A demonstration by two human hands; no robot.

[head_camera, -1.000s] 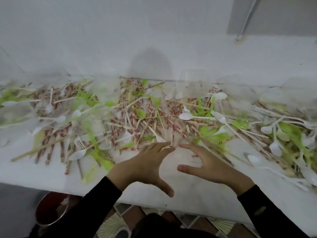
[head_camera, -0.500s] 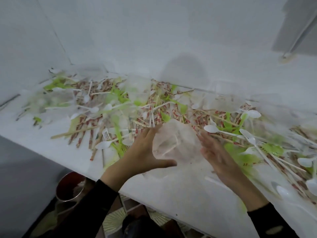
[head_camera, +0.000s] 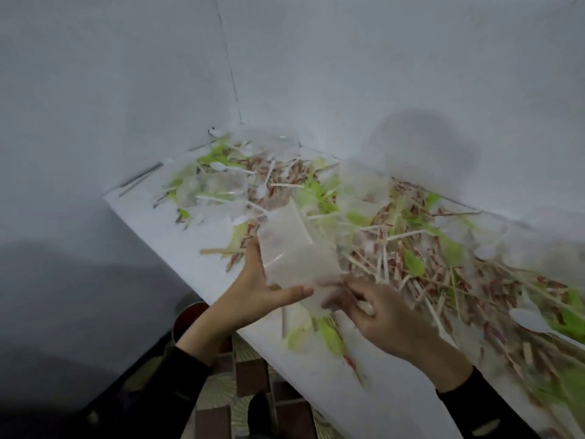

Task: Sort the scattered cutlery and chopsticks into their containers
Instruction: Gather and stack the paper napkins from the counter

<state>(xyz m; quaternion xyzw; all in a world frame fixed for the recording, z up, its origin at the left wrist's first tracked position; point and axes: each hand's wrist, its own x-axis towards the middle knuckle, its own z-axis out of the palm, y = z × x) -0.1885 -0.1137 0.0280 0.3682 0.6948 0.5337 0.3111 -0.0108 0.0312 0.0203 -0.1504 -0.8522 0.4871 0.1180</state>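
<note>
A clear plastic container (head_camera: 291, 248) is gripped by the left hand (head_camera: 253, 293), thumb curled under it. Its lower edge is pinched by the right hand (head_camera: 389, 315), fingers (head_camera: 346, 297) curled.

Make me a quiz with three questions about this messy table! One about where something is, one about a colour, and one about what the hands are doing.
1. Where is the clear container?
A. On the floor
B. Held up over the table
C. On a wall shelf

2. What colour are the spoons?
A. White
B. Blue
C. Black

3. What are the left hand and right hand doing?
A. Lying flat on the table
B. Each holding a fork
C. Both holding the clear container

Answers:
1 B, as it sits between the hands, above the scattered pile.
2 A, as the spoons in the pile are plain white.
3 C, as the left hand grips its side and the right hand's curled fingers hold its lower edge.
</note>
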